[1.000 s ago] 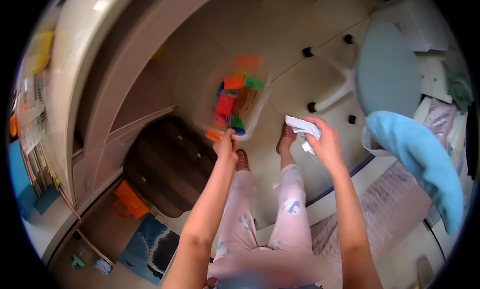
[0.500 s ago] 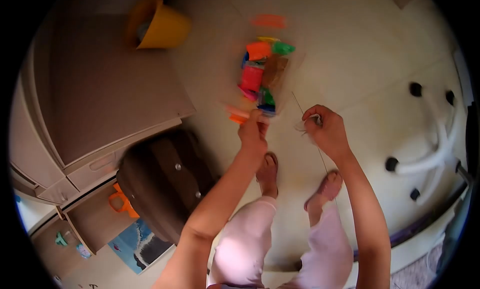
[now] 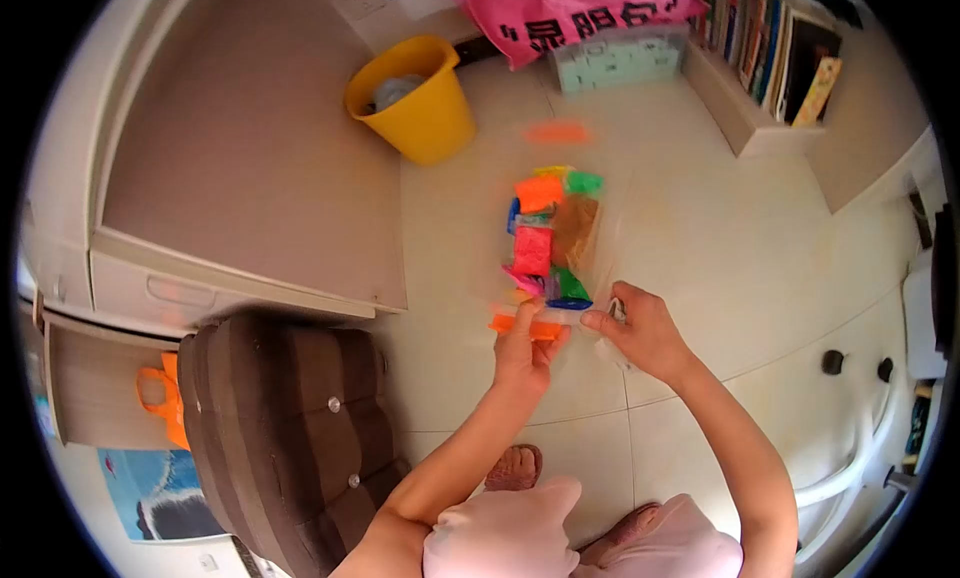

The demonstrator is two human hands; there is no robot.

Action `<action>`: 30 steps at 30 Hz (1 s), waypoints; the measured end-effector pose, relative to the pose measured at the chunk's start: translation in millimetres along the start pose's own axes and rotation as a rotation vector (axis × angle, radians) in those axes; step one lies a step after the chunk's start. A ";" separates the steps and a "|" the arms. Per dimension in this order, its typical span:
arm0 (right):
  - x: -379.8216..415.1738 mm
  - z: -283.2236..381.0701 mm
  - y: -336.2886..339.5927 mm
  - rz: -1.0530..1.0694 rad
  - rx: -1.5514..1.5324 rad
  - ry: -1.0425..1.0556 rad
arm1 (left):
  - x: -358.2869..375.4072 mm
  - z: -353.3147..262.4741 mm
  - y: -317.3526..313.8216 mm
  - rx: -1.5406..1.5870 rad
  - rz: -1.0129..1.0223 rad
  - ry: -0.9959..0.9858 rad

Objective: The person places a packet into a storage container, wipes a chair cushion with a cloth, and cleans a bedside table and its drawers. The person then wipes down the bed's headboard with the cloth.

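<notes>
A clear plastic bag [image 3: 610, 243] full of small coloured packets, among them a red packet [image 3: 533, 250], an orange packet [image 3: 540, 193] and a brown packet [image 3: 575, 230], stretches out ahead of me over the floor. My left hand [image 3: 522, 356] pinches its near edge, right by an orange strip [image 3: 543, 331]. At the bag's near right corner is my right hand [image 3: 645, 333], its thumb on the edge. A crumpled whitish thing [image 3: 614, 354] shows in the curled fingers of that hand; its kind is unclear.
A yellow bin [image 3: 425, 118] stands ahead left, beside a cabinet. Near my left is a brown striped cushioned seat [image 3: 290, 418]. White chair legs [image 3: 850, 468] are on the right. A pink bag [image 3: 590, 8], a pale box [image 3: 620, 63] and shelved books [image 3: 765, 48] line the back.
My view has tilted up, bringing the back wall in. My right hand has moved left to the bag's edge; my left hand still grips the bag.
</notes>
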State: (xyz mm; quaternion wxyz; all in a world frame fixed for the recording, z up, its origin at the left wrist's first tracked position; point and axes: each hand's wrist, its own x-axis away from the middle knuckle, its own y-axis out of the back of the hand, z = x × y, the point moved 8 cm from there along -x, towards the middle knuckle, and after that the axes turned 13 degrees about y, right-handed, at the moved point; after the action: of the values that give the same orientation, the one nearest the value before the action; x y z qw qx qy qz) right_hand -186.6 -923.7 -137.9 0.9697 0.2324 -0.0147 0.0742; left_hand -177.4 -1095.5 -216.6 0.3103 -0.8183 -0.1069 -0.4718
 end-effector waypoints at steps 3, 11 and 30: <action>-20.3 50.7 5.8 -0.092 0.000 0.132 | 32.7 -44.8 -12.3 0.025 0.058 -0.118; -131.9 149.1 -4.1 -0.363 -0.199 0.497 | 90.0 -204.4 -81.1 0.177 0.287 -0.611; -141.7 63.1 -95.5 -0.189 -0.518 0.002 | -40.6 -412.3 -159.8 0.010 0.385 -0.484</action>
State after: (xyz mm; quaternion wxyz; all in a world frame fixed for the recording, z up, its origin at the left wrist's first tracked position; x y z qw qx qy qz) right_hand -312.0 -1055.9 -133.4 0.9994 -0.0231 -0.0103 -0.0228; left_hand -564.7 -1216.4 -36.2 0.3635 -0.9106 -0.0231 -0.1954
